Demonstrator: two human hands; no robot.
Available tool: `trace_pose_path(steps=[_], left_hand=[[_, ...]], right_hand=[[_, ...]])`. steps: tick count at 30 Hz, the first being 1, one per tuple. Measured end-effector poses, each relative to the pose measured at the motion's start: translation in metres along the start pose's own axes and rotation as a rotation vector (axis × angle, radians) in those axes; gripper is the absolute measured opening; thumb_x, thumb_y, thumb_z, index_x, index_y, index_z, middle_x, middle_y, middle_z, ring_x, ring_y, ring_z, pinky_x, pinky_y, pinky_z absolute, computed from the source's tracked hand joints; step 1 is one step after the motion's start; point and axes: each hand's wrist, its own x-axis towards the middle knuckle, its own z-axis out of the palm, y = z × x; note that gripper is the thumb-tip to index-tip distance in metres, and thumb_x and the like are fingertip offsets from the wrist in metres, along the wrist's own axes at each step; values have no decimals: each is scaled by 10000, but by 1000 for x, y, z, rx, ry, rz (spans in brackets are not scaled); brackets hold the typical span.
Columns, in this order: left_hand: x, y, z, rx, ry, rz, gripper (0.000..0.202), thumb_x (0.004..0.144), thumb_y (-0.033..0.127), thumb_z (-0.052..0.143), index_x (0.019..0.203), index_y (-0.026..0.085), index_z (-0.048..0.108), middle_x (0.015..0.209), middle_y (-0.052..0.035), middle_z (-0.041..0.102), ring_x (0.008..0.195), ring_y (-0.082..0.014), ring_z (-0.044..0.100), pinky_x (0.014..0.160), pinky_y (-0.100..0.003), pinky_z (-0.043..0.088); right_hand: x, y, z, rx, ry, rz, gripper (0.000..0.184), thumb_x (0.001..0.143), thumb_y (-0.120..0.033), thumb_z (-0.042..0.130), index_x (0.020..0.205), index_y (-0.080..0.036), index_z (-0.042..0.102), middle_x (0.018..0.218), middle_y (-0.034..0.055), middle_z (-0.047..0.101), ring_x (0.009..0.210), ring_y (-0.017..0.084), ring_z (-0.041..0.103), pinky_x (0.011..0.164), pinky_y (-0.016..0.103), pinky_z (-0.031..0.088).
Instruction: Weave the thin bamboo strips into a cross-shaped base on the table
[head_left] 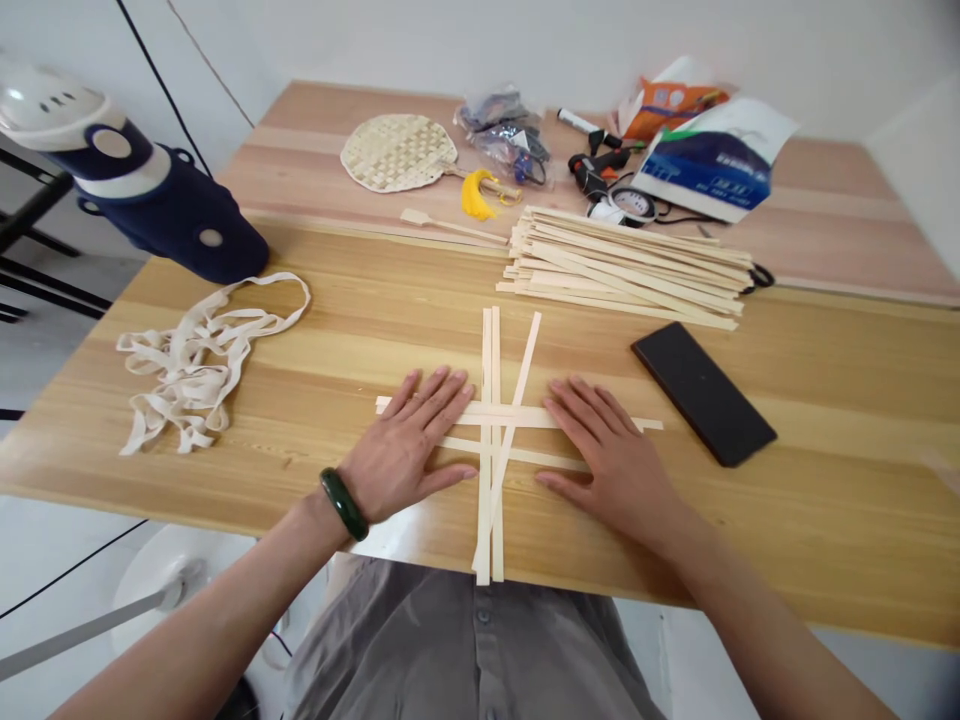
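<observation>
- The left hand [405, 445] and the right hand [611, 458] are lying flat and palm down, well apart, gripping nothing, one on each side of the upright strips.
- Fingers of both hands are resting on the crossed lattice of thin pale bamboo strips [487, 415], so neither hand is clearly nearer to it.
- The lattice is sitting between the hands, its long strips running away from the body, one leaning right, and its crosswise strips running left to right.
- A glossy dark green bangle [343, 503] is circling the left wrist.
- The light pine table [840, 520] is carrying everything.
- Beyond the lattice, a stacked bundle of loose bamboo strips [622, 268] is lying crosswise.
- Right of the lattice, a flat black rectangular slab [703, 394] is lying askew.
- Left of the lattice, a tangled cream fabric tape [199, 360] is sprawling.
</observation>
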Motion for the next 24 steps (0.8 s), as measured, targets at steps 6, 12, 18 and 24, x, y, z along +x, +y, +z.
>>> trace_pose_path(steps=[6, 12, 18, 24], left_hand=[[0, 6, 2, -27, 69, -9, 622, 962, 495, 495, 1433, 94, 433, 1518, -189, 430, 1440, -296, 368, 1158, -505, 383], [2, 12, -4, -48, 125, -24, 424, 943, 382, 579, 1279, 124, 588, 1353, -160, 601, 1286, -291, 545, 1044, -471, 512], [6, 14, -8, -54, 161, -6, 252, 948, 279, 575, 1158, 163, 652, 1169, -111, 676, 1068, -245, 631, 889, -421, 583], [11, 13, -7, -43, 180, 28, 198, 946, 235, 571, 1089, 140, 670, 1087, -100, 687, 991, -228, 631, 826, -388, 585]], right_hand=[[-3, -7, 0, -42, 143, -20, 412, 964, -302, 556, 1315, -87, 549, 1294, 144, 649, 1235, 273, 557, 1024, 443, 517], [6, -15, -8, -83, 167, -31, 223, 959, -163, 511, 1118, -130, 663, 1081, 112, 713, 1003, 250, 624, 856, 397, 568], [9, -21, -11, -58, 118, 20, 223, 952, -149, 499, 1110, -149, 657, 1069, 111, 695, 1008, 257, 611, 828, 405, 565], [12, -22, -13, -57, 85, 31, 209, 963, -149, 475, 1064, -157, 657, 1030, 104, 681, 967, 249, 612, 795, 390, 568]])
